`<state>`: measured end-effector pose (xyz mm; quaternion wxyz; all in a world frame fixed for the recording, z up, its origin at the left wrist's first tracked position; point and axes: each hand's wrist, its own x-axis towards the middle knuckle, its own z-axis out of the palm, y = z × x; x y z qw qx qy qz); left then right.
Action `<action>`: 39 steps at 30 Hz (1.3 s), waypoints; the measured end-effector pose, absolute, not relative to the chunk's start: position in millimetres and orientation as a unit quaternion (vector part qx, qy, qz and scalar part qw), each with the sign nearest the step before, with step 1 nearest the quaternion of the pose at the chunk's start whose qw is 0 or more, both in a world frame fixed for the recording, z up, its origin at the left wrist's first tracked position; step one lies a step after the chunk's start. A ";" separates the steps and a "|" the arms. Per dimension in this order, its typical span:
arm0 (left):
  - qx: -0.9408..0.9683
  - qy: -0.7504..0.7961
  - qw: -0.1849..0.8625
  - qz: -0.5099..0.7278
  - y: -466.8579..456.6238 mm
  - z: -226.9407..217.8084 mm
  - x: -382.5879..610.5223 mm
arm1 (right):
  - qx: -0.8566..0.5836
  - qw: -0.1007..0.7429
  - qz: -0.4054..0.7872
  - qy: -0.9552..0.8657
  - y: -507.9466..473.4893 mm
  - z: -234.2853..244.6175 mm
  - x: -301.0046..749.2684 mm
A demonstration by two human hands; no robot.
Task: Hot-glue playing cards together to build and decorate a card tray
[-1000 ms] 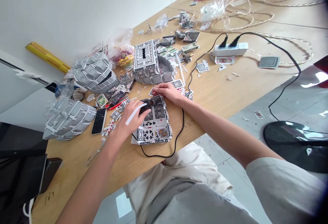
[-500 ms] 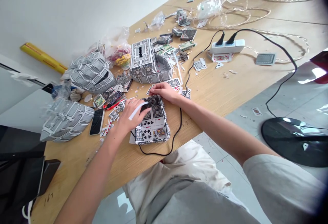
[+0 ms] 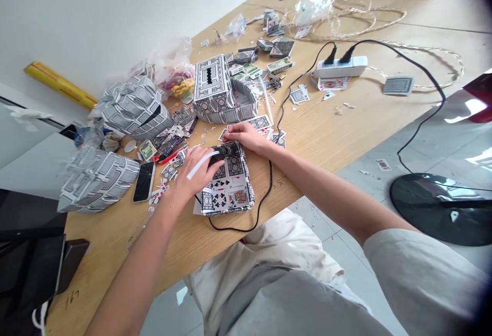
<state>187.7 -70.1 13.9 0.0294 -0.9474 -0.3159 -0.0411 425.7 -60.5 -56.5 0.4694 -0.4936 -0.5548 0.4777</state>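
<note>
A shallow open box made of playing cards lies in front of me, its inside lined with card faces and patterned backs. My left hand is wrapped round a black glue gun above the box's far left part; a white glue stick juts out of its back end. The nozzle is hard to make out against the dark cards. At the box's far edge, my right hand has its fingers bent and pressed together on the rim. Its fingertips are partly hidden.
A lidded playing-card box stands beyond my hands. Two woven card baskets and a phone are on the left. A black cord loops round the box toward a white power strip. Card scraps litter the table.
The camera view has shifted slightly. My left hand tilts the glue gun a little, and its glue stick has moved slightly left. My right hand stays at the box's far edge.
</note>
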 end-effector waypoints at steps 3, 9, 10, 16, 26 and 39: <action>-0.947 -0.317 0.030 -0.038 -70.0 15.4 187.8 | -0.473 0.501 0.492 -0.532 -58.0 -60.8 425.0; -0.950 -0.307 0.047 -0.043 -68.8 13.3 184.8 | -0.449 0.523 0.503 -0.520 -57.1 -63.7 425.3; -0.950 -0.306 0.048 -0.046 -68.2 12.1 183.5 | -0.450 0.523 0.502 -0.521 -57.1 -63.6 425.4; -0.948 -0.309 0.052 -0.064 -63.8 4.2 174.8 | -0.454 0.523 0.497 -0.523 -54.1 -66.6 424.9; -0.949 -0.312 0.033 -0.039 -66.8 16.0 171.6 | -0.460 0.518 0.491 -0.528 -54.5 -66.7 425.7; -0.957 -0.287 0.024 -0.041 -71.5 22.3 187.5 | -0.455 0.525 0.483 -0.534 -54.7 -66.4 426.3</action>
